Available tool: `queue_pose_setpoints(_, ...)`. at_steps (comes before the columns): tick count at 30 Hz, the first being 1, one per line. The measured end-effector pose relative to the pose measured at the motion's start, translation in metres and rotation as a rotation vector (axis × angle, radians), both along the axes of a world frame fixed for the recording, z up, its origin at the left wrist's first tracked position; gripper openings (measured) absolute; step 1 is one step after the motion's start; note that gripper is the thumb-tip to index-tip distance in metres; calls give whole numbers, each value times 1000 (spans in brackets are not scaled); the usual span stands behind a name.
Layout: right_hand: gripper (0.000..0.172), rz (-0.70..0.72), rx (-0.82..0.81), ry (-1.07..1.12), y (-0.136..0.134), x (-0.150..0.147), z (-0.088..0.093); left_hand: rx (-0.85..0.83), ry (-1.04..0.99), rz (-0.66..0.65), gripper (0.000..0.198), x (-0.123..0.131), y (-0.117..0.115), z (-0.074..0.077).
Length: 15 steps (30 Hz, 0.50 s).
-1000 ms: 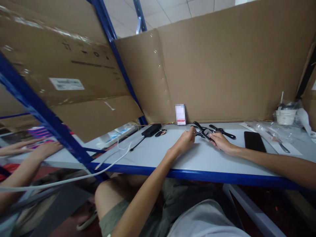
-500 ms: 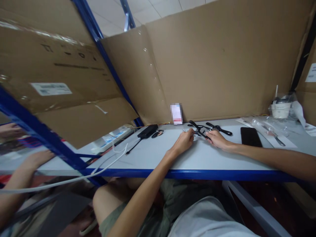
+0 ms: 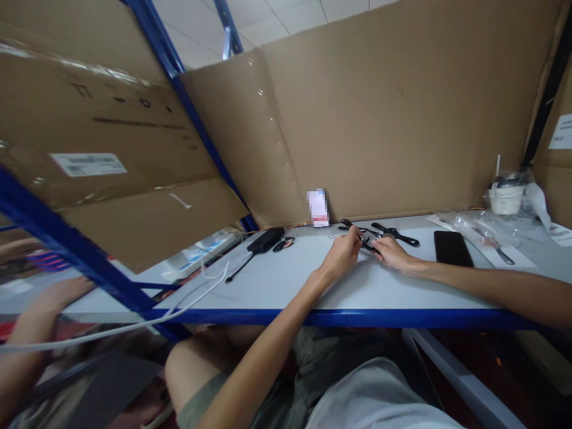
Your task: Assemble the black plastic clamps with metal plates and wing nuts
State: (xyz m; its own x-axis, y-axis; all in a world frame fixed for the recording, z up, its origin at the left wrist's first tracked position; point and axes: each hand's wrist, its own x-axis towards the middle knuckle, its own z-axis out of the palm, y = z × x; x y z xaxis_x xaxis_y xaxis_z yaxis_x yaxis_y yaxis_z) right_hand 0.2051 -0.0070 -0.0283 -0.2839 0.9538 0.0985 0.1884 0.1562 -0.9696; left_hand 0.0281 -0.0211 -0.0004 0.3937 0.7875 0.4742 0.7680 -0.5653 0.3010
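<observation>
Both my hands meet over the back middle of the table. My right hand [image 3: 393, 255] is closed on the near end of a black tool with a long handle and a forked head [image 3: 367, 243], perhaps a peeler. Pressed up against that tool, my left hand [image 3: 343, 253] has its fingers pinched together; what lies between them is hidden. Just behind, more black-handled tools [image 3: 397, 234] lie crossed on the table. A tiny shiny piece [image 3: 331, 236] rests left of my left hand.
A lit phone [image 3: 318, 208] leans on the cardboard wall [image 3: 379, 119]. To the right lie a dark phone [image 3: 453, 249], a packaged metal utensil [image 3: 503, 253] and a bagged cup [image 3: 506, 199]. Leftward are a black box with a cable [image 3: 267, 239] and a power strip [image 3: 201, 253]. Another person's arm [image 3: 49, 310] shows far left.
My left hand has moved slightly right and up, onto the black tool, and now covers part of it. My right hand keeps its hold in nearly the same place.
</observation>
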Motion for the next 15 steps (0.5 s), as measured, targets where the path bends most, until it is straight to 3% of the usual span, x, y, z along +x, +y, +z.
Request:
queue_pose_setpoints(10,40,-5,14,-5,2,2,0,-10,281,10,27,13,2,26)
queue_pose_setpoints(15,39,4,19,19,6,3,-4,-8,355,56,29,20,5,27)
